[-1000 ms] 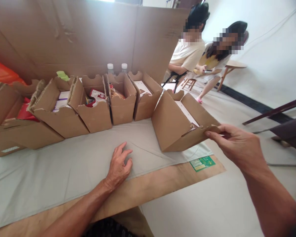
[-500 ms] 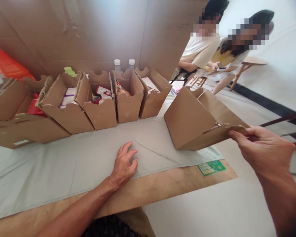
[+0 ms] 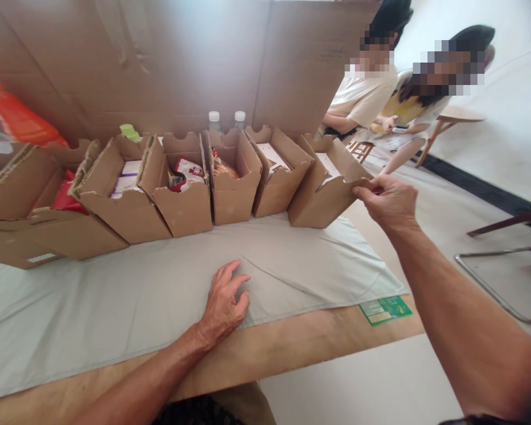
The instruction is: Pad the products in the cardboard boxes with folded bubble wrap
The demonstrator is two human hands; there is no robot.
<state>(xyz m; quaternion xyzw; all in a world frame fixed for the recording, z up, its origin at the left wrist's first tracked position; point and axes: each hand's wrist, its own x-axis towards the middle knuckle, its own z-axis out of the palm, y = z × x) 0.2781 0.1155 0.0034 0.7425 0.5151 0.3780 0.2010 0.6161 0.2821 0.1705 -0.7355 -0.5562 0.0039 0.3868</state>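
R hand (image 3: 393, 202) fingers pinching rim of right-end box (image 3: 316, 203); L hand (image 3: 223, 298) loose, holding nada, nr grey cloth (image 3: 150, 289); I'd steady box base w/ L, prob safer

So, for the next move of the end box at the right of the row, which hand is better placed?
The right hand, most likely: it pinches the end box by its rim. The left hand is open, holds nothing and lies over the cloth, farther from that box.
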